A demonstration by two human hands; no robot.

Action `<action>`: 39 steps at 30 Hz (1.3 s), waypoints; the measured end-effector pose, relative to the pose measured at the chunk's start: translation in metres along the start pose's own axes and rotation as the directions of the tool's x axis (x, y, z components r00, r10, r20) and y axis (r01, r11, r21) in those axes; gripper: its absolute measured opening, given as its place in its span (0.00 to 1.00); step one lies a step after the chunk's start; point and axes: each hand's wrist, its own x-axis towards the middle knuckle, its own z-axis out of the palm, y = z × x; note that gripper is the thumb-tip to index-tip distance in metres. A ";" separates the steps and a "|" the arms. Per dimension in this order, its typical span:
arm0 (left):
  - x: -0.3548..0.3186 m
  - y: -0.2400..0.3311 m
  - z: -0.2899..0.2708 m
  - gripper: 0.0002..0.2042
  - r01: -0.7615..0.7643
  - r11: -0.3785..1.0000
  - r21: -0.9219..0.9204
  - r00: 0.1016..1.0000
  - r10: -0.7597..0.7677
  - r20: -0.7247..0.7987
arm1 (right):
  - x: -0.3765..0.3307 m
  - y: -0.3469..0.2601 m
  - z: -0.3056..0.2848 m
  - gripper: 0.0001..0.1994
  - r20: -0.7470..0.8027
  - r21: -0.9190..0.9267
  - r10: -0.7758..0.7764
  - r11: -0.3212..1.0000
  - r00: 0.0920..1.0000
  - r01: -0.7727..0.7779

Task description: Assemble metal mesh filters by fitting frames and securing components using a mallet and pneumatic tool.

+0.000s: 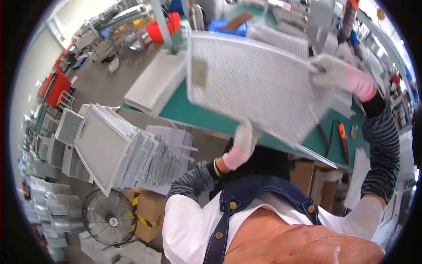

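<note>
Between the right hand [332, 72], gripping its edge, and the left hand [244, 141] below, grip unclear, slants a white panel [252, 81].

The gloved right hand [330, 73] grips at far right; the gloved left hand [244, 141] is nearer, left arm [190, 181] bent.

Bright workshop. Grey floor [103, 83], pale wall [33, 86] bending along left rim. Green-topped bench [211, 117] in front, white post [161, 20] at its far side, red bin [154, 33] behind that. Round fan [99, 218] lower left, cardboard box [152, 209] beside it.
</note>
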 end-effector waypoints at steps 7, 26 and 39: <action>-0.066 0.122 -0.025 0.09 -0.802 -0.035 0.596 0.405 -0.765 0.500 | -0.071 0.099 0.130 0.18 0.395 0.570 0.198 0.713 0.897 -0.409; 0.043 0.032 0.115 0.18 -0.875 -0.050 0.481 0.356 -0.739 0.571 | -0.088 0.080 0.140 0.11 0.445 0.394 0.128 0.861 0.886 -0.323; 0.031 0.026 0.093 0.27 -0.924 -0.327 0.200 0.361 -0.562 0.744 | -0.137 0.100 0.191 0.19 -0.070 0.085 0.065 0.995 0.995 -0.059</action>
